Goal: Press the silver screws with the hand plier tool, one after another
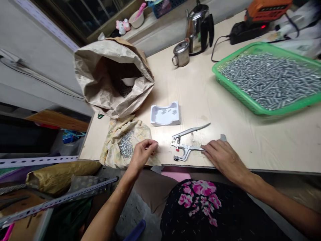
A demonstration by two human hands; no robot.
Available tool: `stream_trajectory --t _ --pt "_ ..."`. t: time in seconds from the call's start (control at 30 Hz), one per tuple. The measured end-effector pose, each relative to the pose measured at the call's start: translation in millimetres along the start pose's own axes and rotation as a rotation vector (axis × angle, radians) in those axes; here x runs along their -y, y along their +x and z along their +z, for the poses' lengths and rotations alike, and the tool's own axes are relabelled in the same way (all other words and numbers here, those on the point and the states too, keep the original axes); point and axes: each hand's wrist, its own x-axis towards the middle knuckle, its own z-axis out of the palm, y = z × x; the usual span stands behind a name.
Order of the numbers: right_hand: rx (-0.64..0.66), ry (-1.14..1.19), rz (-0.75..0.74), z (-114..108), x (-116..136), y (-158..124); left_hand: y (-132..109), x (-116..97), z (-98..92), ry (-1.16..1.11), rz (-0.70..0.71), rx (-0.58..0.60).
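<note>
My left hand hovers at the right edge of a patterned cloth, thumb and fingertips pinched together; whatever is between them is too small to make out. On that cloth lies a heap of small metal pins. My right hand is at the table's front edge, its fingers closed over the end of the lower handle of silver hand pliers. The pliers lie with their handles spread, a spring and a red tip at the head. A white tray behind them holds several small metal pieces.
An open paper sack stands at the back left with a scoop inside. To the right is a green basket full of metal pins. A kettle, a lidded metal cup and an orange device are at the back.
</note>
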Motion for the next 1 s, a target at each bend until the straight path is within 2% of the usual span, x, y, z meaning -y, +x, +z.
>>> stream_trajectory --t 0.13,0.27,0.53,0.67,1.0 --pt "0.035 -0.021 0.009 -3 1 2 -10 -8 45.9 0.11 -0.027 0.155" --pt "0.043 -0.045 0.001 -5 1 3 -10 -4 64.4 0.174 -0.03 0.153" --pt "0.056 0.0 0.031 -6 1 3 -7 -14 66.8 0.318 0.014 0.123" --pt "0.046 0.021 0.043 -5 1 3 -5 -12 66.1 0.374 0.008 0.128" --pt "0.06 0.026 0.047 -2 1 2 4 1 59.4 0.302 -0.102 0.253"
